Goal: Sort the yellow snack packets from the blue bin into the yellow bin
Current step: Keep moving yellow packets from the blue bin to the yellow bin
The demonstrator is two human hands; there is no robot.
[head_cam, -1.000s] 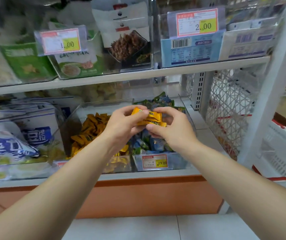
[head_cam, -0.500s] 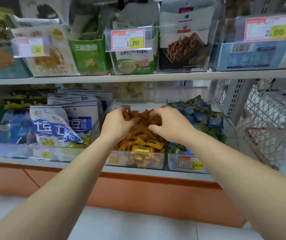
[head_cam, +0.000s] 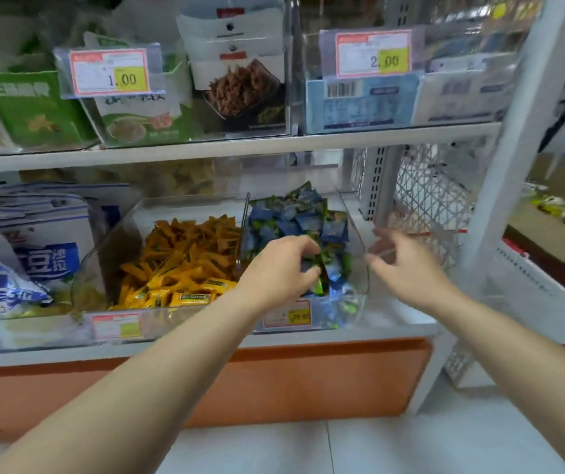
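**Shop shelf, both hands at the blue bin**

A white shelving unit fills the view, standing on a pale tiled floor (head_cam: 411, 446) with an orange base panel (head_cam: 308, 378) under the lower shelf (head_cam: 397, 313). The upper shelf (head_cam: 342, 138) carries clear boxes of green, white and blue snack bags, with price tags reading 1.00 (head_cam: 111, 73) and 2.00 (head_cam: 373, 54). A white mesh basket (head_cam: 428, 200) hangs at the right end.

On the lower shelf two clear bins stand side by side, touching. The yellow bin (head_cam: 103, 254) on the left is heaped with yellow snack packets (head_cam: 185, 261). The blue bin (head_cam: 356, 234) on the right holds blue and green packets (head_cam: 294, 217); no yellow packet can be made out among them.

Both bare forearms reach in from below. The left hand (head_cam: 277, 268) is down inside the blue bin, knuckles up, fingers and thumb curled into the packets; whether it grips one cannot be told. The right hand (head_cam: 407, 265), blurred, hovers just outside the bin's right wall, fingers spread and loose, holding nothing.
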